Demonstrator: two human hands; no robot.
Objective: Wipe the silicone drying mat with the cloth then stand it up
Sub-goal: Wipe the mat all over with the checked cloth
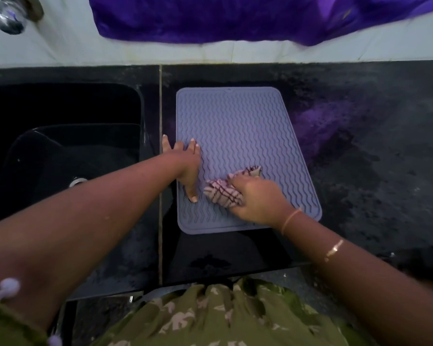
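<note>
Overhead: one silicone drying mat (243, 136), one cloth (225, 192), two hands, one sink (60, 136), one purple fabric (235, 18) hung on the wall beyond the hands. Mat is grey-blue with wavy ridges, lying flat on the black table (373, 158), its long sides running away from the person. Left hand (188, 166) is spread open, palm down, holding nothing; it presses the mat's left margin, with the thumb pointing back toward the body and one finger off the edge on the table. Left forearm crosses over the sink corner. Right hand (258, 201) is closed around the bunched checked cloth, pressing it onto the mat's near half, just beside the left thumb. Two bangles (334, 250) on the right wrist. Mat's left edge runs close to the table seam (160, 121) beside the sink. Bare table lies open to the right of the right hand and in a band beyond the mat up to the wall. Mat's near edge sits short of the table's front lip.
</note>
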